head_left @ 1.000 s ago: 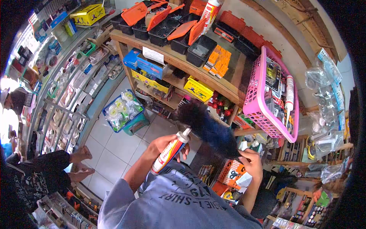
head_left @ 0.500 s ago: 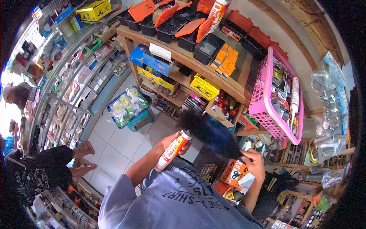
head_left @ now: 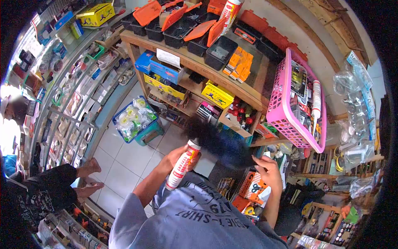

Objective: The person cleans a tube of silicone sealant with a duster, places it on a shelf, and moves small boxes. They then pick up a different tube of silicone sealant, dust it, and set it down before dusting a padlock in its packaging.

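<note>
My left hand [head_left: 176, 155] is wrapped round a silicone sealant cartridge [head_left: 181, 167], white with red and yellow print, tilted in front of my grey T-shirt [head_left: 186, 211]. Opposite it, my right hand [head_left: 270, 171] has its fingers closed on the near end of a dark, fluffy feather duster [head_left: 226, 147], gripping it where the handle is mostly hidden. The duster's blurred, bushy tip overlaps the top of the cartridge in this view.
A wooden shelf [head_left: 190, 54] ahead carries black bins with orange lids and another sealant cartridge [head_left: 229, 16]. To the right hangs a pink basket [head_left: 277, 103] of goods. A blue-rimmed basket [head_left: 133, 139] of packets stands on the tiled floor. Another person's bare feet [head_left: 89, 178] show at left.
The view has shifted slightly, moving the shelf and basket a little left. The cartridge and duster also sit a little further left, and the cartridge stands somewhat more upright. Both hands keep their holds.
</note>
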`<act>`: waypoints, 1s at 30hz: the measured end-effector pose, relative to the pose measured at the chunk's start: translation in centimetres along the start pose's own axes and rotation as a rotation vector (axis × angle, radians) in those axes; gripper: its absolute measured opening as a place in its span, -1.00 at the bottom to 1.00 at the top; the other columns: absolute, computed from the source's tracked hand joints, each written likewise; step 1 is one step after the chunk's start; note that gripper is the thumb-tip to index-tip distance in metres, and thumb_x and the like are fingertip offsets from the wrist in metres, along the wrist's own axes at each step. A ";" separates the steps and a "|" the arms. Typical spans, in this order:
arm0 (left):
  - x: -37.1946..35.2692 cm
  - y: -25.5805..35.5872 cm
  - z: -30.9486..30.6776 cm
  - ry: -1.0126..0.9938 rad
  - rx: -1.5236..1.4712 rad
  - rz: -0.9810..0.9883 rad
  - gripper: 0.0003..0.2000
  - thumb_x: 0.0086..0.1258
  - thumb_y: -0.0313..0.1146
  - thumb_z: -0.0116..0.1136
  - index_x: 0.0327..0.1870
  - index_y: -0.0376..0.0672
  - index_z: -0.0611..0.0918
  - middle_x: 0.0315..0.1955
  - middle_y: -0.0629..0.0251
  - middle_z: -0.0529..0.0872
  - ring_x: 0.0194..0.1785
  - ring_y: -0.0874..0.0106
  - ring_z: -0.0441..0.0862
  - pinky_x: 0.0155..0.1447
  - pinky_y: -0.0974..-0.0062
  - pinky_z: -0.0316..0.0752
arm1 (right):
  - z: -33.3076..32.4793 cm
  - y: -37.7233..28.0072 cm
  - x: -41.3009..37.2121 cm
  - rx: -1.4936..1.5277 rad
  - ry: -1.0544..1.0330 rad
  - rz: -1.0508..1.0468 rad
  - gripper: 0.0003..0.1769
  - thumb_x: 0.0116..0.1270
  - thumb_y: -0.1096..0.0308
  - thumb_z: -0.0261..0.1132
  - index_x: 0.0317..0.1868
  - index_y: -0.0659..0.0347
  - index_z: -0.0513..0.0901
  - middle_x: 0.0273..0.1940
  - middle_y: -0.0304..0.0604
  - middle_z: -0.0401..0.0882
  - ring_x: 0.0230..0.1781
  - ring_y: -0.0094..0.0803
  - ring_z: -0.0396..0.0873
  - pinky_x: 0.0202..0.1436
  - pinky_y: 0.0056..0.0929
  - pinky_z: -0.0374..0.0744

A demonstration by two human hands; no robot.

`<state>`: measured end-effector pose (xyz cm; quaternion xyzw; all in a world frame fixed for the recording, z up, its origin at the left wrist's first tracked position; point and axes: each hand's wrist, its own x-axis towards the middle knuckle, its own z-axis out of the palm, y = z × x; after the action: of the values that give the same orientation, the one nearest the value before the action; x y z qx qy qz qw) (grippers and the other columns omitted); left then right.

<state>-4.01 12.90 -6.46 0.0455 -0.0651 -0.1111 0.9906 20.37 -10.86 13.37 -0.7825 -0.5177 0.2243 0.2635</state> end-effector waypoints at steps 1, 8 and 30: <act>0.0 0.0 2.3 0.009 0.013 0.198 -0.44 0.42 0.14 -0.09 -0.08 -0.33 0.45 -0.40 0.16 0.53 -0.50 0.32 0.55 -0.43 0.38 0.47 | 0.0 -0.3 0.1 0.000 -0.002 -0.002 -0.51 0.11 0.63 0.29 0.10 0.12 0.62 -0.48 -0.09 0.32 -0.51 -0.32 0.36 -0.40 -0.46 0.37; -2.4 0.8 3.0 0.139 0.140 0.242 -0.54 0.38 -0.09 0.01 0.07 -0.34 0.40 -0.16 -0.02 0.56 -0.31 0.14 0.64 -0.24 0.17 0.61 | 0.4 -1.2 1.1 0.074 -0.067 -0.018 -0.53 0.12 0.63 0.29 0.08 0.16 0.63 -0.51 -0.07 0.27 -0.51 -0.29 0.32 -0.38 -0.44 0.33; -1.1 0.7 2.8 0.050 0.181 0.094 -0.34 0.32 0.15 -0.14 0.13 -0.36 0.42 -0.19 -0.24 0.57 -0.16 -0.07 0.61 -0.34 0.00 0.63 | 0.0 -0.5 1.3 0.107 -0.156 -0.013 -0.60 0.09 0.66 0.27 0.01 0.30 0.64 -0.50 -0.07 0.42 -0.52 -0.33 0.39 -0.39 -0.47 0.36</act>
<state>-5.35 13.62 -3.75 0.1346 -0.0521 -0.0569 0.9879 20.45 -9.52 13.59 -0.7440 -0.5290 0.3100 0.2654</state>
